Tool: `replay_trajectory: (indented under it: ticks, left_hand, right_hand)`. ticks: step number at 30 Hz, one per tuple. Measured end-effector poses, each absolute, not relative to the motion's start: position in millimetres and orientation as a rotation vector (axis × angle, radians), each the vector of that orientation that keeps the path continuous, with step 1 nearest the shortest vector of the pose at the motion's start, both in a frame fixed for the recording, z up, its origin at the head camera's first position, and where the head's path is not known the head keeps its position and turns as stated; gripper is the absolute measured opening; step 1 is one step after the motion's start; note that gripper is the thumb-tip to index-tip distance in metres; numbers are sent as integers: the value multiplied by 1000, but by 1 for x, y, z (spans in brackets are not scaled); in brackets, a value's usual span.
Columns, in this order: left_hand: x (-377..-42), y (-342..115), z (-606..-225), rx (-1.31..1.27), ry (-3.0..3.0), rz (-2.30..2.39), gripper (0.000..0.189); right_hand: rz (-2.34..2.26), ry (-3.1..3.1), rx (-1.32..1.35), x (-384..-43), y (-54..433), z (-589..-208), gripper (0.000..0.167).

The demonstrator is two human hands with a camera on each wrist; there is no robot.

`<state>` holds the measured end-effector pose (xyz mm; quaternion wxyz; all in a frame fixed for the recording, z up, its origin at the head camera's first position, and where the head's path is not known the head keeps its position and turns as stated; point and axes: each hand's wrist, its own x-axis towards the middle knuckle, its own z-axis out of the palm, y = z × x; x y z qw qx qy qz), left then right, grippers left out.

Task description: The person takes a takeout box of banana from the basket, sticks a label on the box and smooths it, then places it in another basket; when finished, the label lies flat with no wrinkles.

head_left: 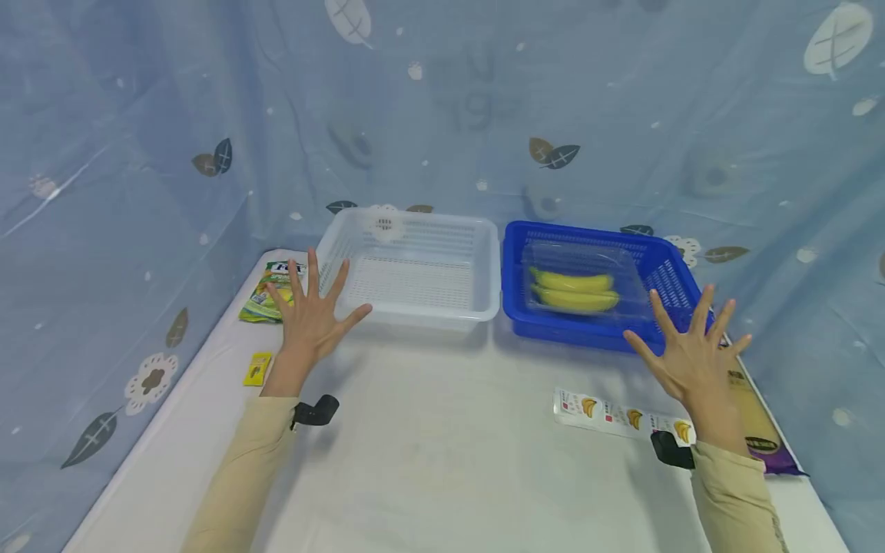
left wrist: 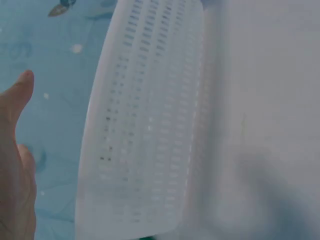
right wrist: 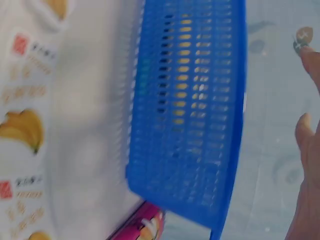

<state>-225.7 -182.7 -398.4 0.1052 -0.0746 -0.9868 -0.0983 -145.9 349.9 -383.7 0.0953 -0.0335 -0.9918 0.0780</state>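
Observation:
My left hand (head_left: 309, 322) is spread with straight fingers in front of the white plastic basket (head_left: 397, 315), overlapping its left end in the head view. My right hand (head_left: 694, 361) is spread too, fingers apart, before the right end of the blue basket (head_left: 574, 330). Neither hand holds anything. Inside the blue basket lies a clear plastic box (head_left: 625, 276) with two yellow bananas (head_left: 577, 299). In the left wrist view the side of the white basket (left wrist: 145, 125) shows beside the thumb; in the right wrist view, the slotted wall of the blue basket (right wrist: 185, 125).
A green and yellow packet (head_left: 263, 299) and a small yellow sachet (head_left: 258, 369) lie at the left edge of the white table (head_left: 442, 461). On the right are a strip of banana labels (head_left: 608, 415) and a tan and purple bag (head_left: 757, 415). Blue patterned cloth (head_left: 442, 115) encloses the table.

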Motion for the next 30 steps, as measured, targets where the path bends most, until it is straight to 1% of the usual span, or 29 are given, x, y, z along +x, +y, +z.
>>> replay_trajectory:
  ticks: [6, 12, 15, 22, 25, 30]
  left_hand:
    - [-220, -169, -400, -278, -2855, -339, 87]
    - [-226, -151, -395, -335, -2850, -432, 88]
    - [-231, -140, -391, -378, -2883, -563, 88]
    - [-248, -116, -381, -430, -2929, -959, 87]
    - [-254, -103, -379, -472, -2890, -1147, 85]
    - [-258, -73, -380, -536, -2753, -1438, 78]
  right_hand:
    - [244, -2918, -85, -141, 366, -390, 83]
    - [296, -2944, -38, -145, 392, -391, 82]
    - [402, -2986, 10, -146, 406, -390, 81]
    - [685, -3087, 55, -158, 427, -390, 86]
    - [755, -3109, 48, -162, 433, -386, 82]
    - [660, -3096, 62, -163, 445, -381, 70]
